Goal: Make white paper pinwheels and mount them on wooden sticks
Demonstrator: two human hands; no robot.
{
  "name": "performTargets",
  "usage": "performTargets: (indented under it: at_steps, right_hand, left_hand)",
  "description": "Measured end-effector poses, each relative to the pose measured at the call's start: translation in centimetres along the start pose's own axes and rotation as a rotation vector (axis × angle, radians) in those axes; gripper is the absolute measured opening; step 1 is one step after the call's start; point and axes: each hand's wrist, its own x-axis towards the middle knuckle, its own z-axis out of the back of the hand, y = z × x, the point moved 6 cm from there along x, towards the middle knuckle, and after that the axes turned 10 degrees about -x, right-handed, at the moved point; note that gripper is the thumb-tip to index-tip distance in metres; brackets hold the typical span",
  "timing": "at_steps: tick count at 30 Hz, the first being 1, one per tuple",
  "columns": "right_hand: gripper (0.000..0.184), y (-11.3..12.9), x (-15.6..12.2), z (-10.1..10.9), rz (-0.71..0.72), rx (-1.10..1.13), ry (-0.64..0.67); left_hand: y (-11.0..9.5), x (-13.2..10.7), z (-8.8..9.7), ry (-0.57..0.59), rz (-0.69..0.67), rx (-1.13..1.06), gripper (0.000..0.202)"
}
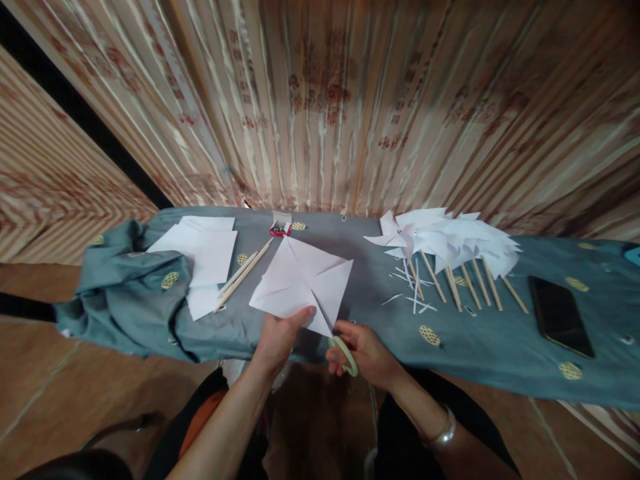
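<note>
My left hand [281, 337] grips the near edge of a square white sheet of paper [287, 277], thumb on top and fingers underneath. Slits run inward from the sheet's corners. In my right hand [367, 353] is a pair of scissors [346, 355] with pale green handles, its fingers through the loops. The scissors lie at the sheet's near corner; the blades are mostly hidden by the paper. Beyond the sheet stands a small open red box [281, 227] with tiny metal pieces in it. Left of the sheet lie a few thin wooden sticks [243, 277].
White paper sheets [213, 257] lie at the left. At the right, several paper pinwheels [450, 240] on sticks overlap, with paper scraps [415, 287] beside them. A black phone [560, 315] rests further right on the grey-green cloth [480, 347]. Patterned curtains [320, 107] hang behind.
</note>
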Motion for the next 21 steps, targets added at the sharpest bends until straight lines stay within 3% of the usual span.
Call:
performTargets:
  at_steps: [6,11,15,17,21]
  right_hand:
    - [0.049,-1.4,-1.2,1.5,-0.056,-0.173,-0.009]
    - [0.035,0.5,-4.2,5.2,0.016,-0.917,-0.352]
    - [0.039,2.5,-5.8,7.0,-0.133,-1.384,-0.490]
    - [0.041,3.5,-5.5,7.7,-0.199,-1.532,-0.514]
    - [0.035,5.3,-2.9,9.4,-0.245,-1.607,-0.583]
  left_hand:
    - [-0.3,0.7,-0.3,-0.029,-0.020,-0.072,0.043]
    - [0.2,1.7,-0.5,-0.009,-0.064,-0.139,0.048]
    - [2.0,2.2,-1.2,0.027,-0.032,-0.122,0.046]
    - [2.9,2.4,-1.5,0.038,-0.019,-0.112,0.046]
    - [4.2,2.5,-2.0,0.076,0.005,-0.096,0.044]
